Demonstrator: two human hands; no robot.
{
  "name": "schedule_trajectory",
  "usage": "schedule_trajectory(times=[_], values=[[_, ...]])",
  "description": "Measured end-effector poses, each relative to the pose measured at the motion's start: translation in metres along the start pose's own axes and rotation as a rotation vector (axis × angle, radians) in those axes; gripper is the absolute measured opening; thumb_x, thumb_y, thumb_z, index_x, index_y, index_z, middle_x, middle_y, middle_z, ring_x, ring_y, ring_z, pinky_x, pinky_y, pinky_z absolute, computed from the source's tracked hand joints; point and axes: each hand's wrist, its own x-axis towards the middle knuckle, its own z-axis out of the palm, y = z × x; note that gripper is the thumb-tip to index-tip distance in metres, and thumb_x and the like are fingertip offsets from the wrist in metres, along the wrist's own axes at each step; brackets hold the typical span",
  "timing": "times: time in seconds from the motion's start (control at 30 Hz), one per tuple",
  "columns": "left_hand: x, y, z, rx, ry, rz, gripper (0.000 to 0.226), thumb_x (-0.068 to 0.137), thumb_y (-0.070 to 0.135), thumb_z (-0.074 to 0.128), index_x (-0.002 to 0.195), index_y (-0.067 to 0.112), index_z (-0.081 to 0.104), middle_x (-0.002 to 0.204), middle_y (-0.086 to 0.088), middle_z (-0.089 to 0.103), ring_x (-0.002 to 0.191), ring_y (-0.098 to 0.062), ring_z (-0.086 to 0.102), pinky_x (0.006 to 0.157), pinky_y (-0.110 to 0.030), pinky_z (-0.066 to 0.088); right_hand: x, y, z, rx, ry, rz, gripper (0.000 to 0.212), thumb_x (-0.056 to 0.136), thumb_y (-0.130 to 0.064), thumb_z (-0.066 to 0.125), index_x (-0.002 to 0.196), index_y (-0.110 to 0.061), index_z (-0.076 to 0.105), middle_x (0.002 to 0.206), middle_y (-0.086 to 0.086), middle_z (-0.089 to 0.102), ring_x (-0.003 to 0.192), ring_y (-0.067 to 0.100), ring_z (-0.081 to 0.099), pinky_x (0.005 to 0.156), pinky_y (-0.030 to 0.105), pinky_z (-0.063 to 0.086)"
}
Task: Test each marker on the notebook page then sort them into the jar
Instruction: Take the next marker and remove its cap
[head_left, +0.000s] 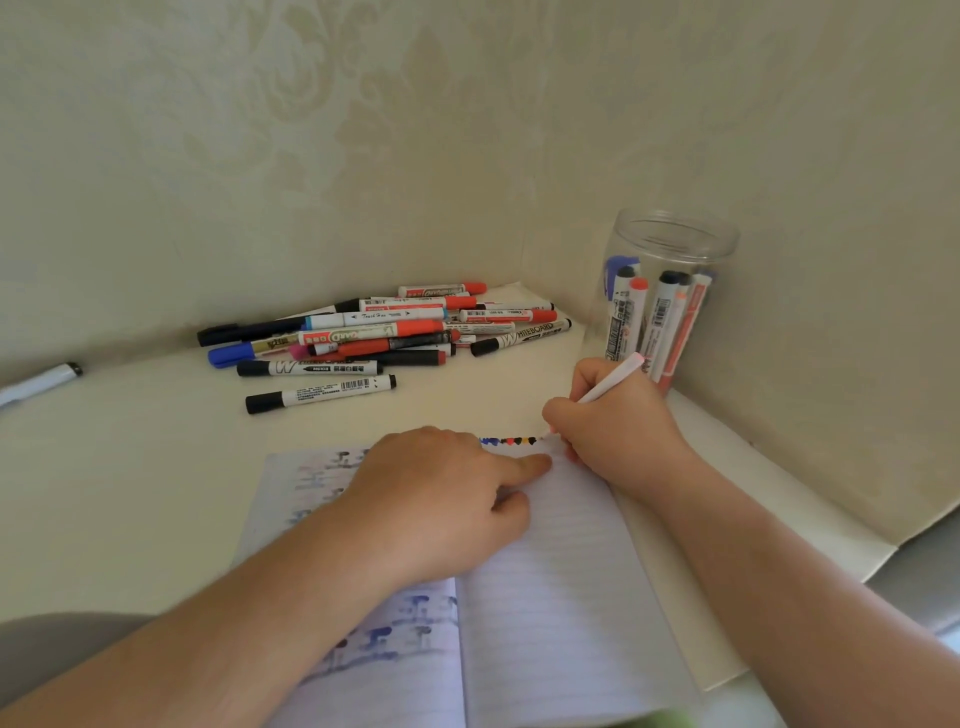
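We read "WHITEBOARD" on several barrels in the pile of markers (384, 332) lying far left of centre on the table (130, 467); the smaller print and barcodes are too fine to make out. Our right hand (618, 421) grips a pale pink marker (610, 378), fingers curled round it. Its long axis slants from the far right down to the near left, tip meeting the top edge of the lined notebook (545, 597) beside a row of coloured dots (511, 441). Our left hand (441, 499) presses flat on the page, forefinger extended. The clear jar (670, 244) stands upright far right, holding several markers.
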Motion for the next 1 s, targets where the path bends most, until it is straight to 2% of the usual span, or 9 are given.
schedule_trajectory(times=[0.17, 0.3, 0.43, 0.6, 1.0], values=[[0.0009, 0.0004, -0.0001, 0.007, 0.003, -0.008, 0.049, 0.100, 0.054, 0.028, 0.145, 0.071, 0.020, 0.090, 0.008, 0.047, 0.098, -0.021, 0.052, 0.072, -0.034, 0.038, -0.0018, 0.0017, -0.0031, 0.107, -0.024, 0.019, 0.025, 0.078, -0.003, 0.068, 0.065, -0.010, 0.048, 0.049, 0.005, 0.061, 0.045, 0.018, 0.060, 0.048, 0.028, 0.042], [-0.0001, 0.0011, -0.0009, 0.010, 0.011, -0.008, 0.049, 0.100, 0.054, 0.027, 0.146, 0.072, 0.020, 0.084, 0.010, 0.043, 0.089, -0.018, 0.045, 0.069, -0.034, 0.035, -0.0010, 0.0006, -0.0011, 0.032, -0.035, -0.009, 0.024, 0.075, -0.009, 0.070, 0.063, -0.012, 0.050, 0.056, 0.017, 0.063, 0.047, 0.018, 0.057, 0.049, 0.029, 0.043], [-0.0011, 0.0014, -0.0007, 0.016, 0.024, -0.012, 0.049, 0.100, 0.055, 0.027, 0.146, 0.071, 0.021, 0.082, 0.010, 0.042, 0.088, -0.018, 0.045, 0.068, -0.034, 0.034, 0.0002, 0.0006, -0.0003, 0.035, -0.002, -0.003, 0.027, 0.073, -0.010, 0.069, 0.062, -0.016, 0.045, 0.066, 0.026, 0.062, 0.052, 0.023, 0.057, 0.052, 0.034, 0.042], [-0.0012, 0.0012, -0.0003, 0.002, 0.025, -0.014, 0.048, 0.100, 0.056, 0.027, 0.146, 0.071, 0.021, 0.085, 0.010, 0.045, 0.089, -0.017, 0.047, 0.068, -0.034, 0.035, -0.0024, 0.0012, -0.0029, 0.115, -0.037, 0.011, 0.027, 0.079, -0.004, 0.070, 0.066, -0.010, 0.048, 0.052, 0.009, 0.060, 0.045, 0.017, 0.059, 0.048, 0.028, 0.043], [-0.0035, 0.0009, 0.0010, -0.002, 0.046, -0.013, 0.048, 0.099, 0.055, 0.028, 0.144, 0.072, 0.022, 0.094, 0.010, 0.056, 0.092, -0.018, 0.050, 0.070, -0.034, 0.038, -0.0023, 0.0012, -0.0023, 0.113, -0.041, 0.003, 0.026, 0.078, -0.003, 0.069, 0.066, -0.011, 0.047, 0.052, 0.007, 0.058, 0.043, 0.016, 0.056, 0.045, 0.025, 0.040]])
